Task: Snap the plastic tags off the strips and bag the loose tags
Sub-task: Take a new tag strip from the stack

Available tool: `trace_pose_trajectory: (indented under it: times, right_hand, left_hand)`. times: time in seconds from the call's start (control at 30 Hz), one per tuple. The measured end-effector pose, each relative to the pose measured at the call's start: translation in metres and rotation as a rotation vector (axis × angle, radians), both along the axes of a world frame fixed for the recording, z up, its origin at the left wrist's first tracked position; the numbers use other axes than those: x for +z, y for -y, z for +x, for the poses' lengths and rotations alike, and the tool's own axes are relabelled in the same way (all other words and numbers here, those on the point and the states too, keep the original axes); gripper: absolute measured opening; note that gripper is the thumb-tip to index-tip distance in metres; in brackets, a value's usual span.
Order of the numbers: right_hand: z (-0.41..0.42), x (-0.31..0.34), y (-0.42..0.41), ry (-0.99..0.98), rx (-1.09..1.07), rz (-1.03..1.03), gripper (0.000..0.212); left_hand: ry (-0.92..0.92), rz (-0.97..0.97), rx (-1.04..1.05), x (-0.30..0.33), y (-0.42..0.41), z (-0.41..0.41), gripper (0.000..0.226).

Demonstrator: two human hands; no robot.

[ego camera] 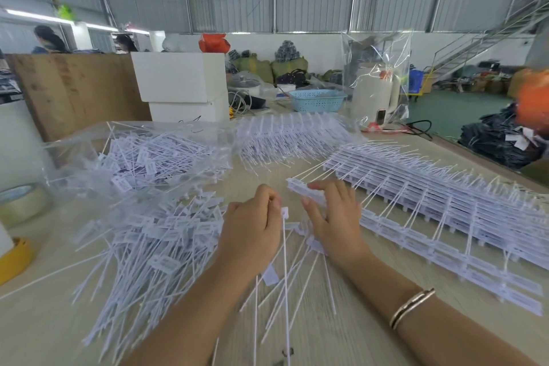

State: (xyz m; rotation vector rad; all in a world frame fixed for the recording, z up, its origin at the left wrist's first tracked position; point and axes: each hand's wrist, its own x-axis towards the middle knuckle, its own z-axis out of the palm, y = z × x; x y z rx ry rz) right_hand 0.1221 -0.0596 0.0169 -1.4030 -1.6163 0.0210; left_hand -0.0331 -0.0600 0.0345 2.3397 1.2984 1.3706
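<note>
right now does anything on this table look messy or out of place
Nothing looks damaged. The loose tags lie in a tangled heap left of the left hand, unlike the strips stacked in neat rows on the right.

Pale wood-grain surface (350,336). Left half: loose heap of white snapped tags (154,246), tails fanned toward the near edge. Behind it, a clear bag of tags (142,157). Right side: stacked uncut tag strips (445,211) in rows. More strips in plastic (294,137) at the back. Far left edge: clear tape roll (20,202), yellow tape roll (13,258). Back: blue basket (316,99).
</note>
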Motion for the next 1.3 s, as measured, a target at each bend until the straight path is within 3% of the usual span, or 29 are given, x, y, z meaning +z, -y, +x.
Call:
trace_pose_trajectory:
  times: [0.13,0.3,0.5,0.6,0.73,0.83,1.13,1.3]
  right_hand:
    - [-0.012,0.003,0.014,0.089,0.265,0.005,0.048]
    - [-0.009,0.004,0.009,-0.026,0.312,-0.048,0.014]
    - [-0.002,0.001,0.006,-0.303,0.299,-0.112,0.017]
    - [0.000,0.001,0.005,-0.271,0.389,-0.239,0.021]
    - [0.000,0.005,0.006,-0.311,0.474,-0.281,0.020]
    - [0.000,0.007,0.008,-0.343,0.510,-0.281,0.022]
    - [-0.005,0.009,0.009,-0.124,0.414,-0.052,0.011]
    - [-0.009,0.004,0.012,-0.059,0.348,0.093,0.016]
  left_hand:
    - [0.000,-0.014,-0.009,0.000,0.000,0.003,0.008]
    - [-0.046,0.006,0.036,0.000,-0.001,0.001,0.008]
    - [-0.272,-0.009,0.228,-0.001,-0.005,-0.004,0.031]
    - [-0.196,-0.053,0.148,-0.001,-0.006,-0.002,0.044]
    - [-0.130,-0.071,0.068,-0.003,-0.006,-0.001,0.039]
    - [-0.030,-0.201,0.007,-0.005,-0.008,-0.002,0.038]
    - [0.242,-0.449,-0.118,0.002,-0.010,-0.002,0.041]
    - [0.419,-0.598,-0.153,0.004,-0.009,0.002,0.046]
